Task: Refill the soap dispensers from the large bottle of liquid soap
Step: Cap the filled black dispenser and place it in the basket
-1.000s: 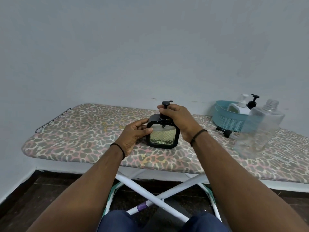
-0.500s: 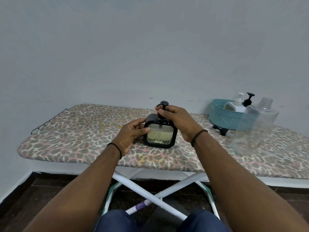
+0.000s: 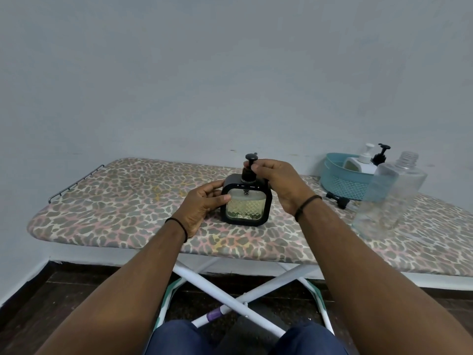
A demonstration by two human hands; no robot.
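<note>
Leopard-print ironing board (image 3: 122, 201) takes up most of the shot, everything sits on it. Off to the right of the grip there's the big clear bottle (image 3: 386, 193), cap off, looks nearly empty but hard to say through the plastic. Just behind it a teal basket (image 3: 340, 183) with two more pumps. Dead center is the black square dispenser (image 3: 245, 203), upright: left hand (image 3: 202, 206) wraps its side, right hand (image 3: 279, 183) pinches the pump (image 3: 249, 167) on top

Left hand (image 3: 202, 202) cups low with fingers curled; right hand (image 3: 279, 184) pinches above.
</note>
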